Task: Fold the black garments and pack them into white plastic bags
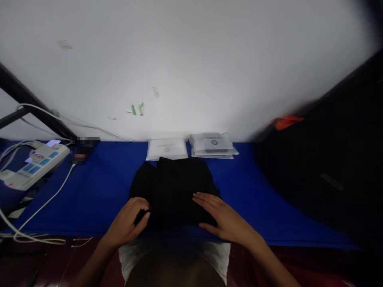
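Black folded garment [173, 187] on blue table [98, 191], left hand [128, 223] gripping near edge, right hand [221, 217] flat on it

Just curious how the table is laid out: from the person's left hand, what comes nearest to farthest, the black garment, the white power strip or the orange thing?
From the left hand:
1. Black garment, under its fingers, centre.
2. White power strip, far left.
3. Orange thing, far right, by the wall.

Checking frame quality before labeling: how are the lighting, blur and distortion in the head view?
Head view: dim overall, with dark vignetted corners; the black garment is so underexposed that its folds barely show. Wide-angle distortion bows the blue table cover. A pixelated patch hides something near the power strip. The dark mass at right is smeared. Left hand and right hand are reasonably sharp.
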`<action>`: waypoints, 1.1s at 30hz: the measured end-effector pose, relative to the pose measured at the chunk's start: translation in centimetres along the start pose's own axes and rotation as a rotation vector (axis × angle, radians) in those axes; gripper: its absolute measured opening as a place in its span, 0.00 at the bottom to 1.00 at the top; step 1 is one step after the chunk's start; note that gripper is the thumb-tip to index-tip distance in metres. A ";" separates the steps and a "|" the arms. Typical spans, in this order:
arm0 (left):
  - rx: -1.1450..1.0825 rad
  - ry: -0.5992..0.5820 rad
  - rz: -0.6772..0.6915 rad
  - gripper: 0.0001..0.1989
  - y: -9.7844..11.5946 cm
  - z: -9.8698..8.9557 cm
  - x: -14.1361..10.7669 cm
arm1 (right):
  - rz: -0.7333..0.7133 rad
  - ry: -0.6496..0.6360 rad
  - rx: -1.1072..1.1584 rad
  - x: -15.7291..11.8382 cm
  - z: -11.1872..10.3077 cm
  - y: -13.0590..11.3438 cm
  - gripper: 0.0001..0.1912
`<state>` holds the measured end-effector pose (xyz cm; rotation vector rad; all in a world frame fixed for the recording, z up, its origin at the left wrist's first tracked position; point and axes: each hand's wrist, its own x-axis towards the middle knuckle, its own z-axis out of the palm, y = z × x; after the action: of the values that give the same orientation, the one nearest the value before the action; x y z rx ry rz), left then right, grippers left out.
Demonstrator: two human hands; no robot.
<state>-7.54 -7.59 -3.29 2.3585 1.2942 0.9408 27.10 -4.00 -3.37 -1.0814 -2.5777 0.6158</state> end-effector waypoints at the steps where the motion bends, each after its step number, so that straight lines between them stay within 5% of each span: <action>1: -0.005 0.059 0.001 0.04 0.0 0.0 0.0 | 0.024 0.013 0.005 -0.9 0.2 -0.2 0.24; 5: -0.013 0.148 0.028 0.09 -0.1 0.0 0.5 | 0.111 0.135 0.026 -2.8 -0.4 0.3 0.12; 10: 0.089 -0.189 0.123 0.15 0.0 -0.1 0.8 | 0.088 0.213 0.004 -2.4 -1.5 0.3 0.11; 14: 0.134 -0.293 0.123 0.03 -0.1 0.0 0.2 | 0.071 0.219 0.011 -1.9 -1.3 0.4 0.10; 18: 0.084 -0.233 0.117 0.06 -0.3 -0.4 -0.3 | 0.087 0.224 0.042 -2.1 -1.3 0.9 0.09; 27: 0.069 0.192 0.054 0.05 -0.1 -2.0 1.3 | 0.105 0.318 0.192 -2.0 -2.9 0.7 0.08; 31: 0.318 0.081 -0.193 0.10 -2.3 -0.7 5.1 | 0.175 0.420 0.073 1.7 -2.6 3.2 0.11; 33: 0.426 -0.010 -0.211 0.12 -3.2 0.2 7.3 | 0.190 0.418 -0.045 4.0 -2.4 4.8 0.13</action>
<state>-6.63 0.28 -2.21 2.4468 1.8487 0.6370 28.22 2.58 -3.24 -1.3208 -2.1560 0.3287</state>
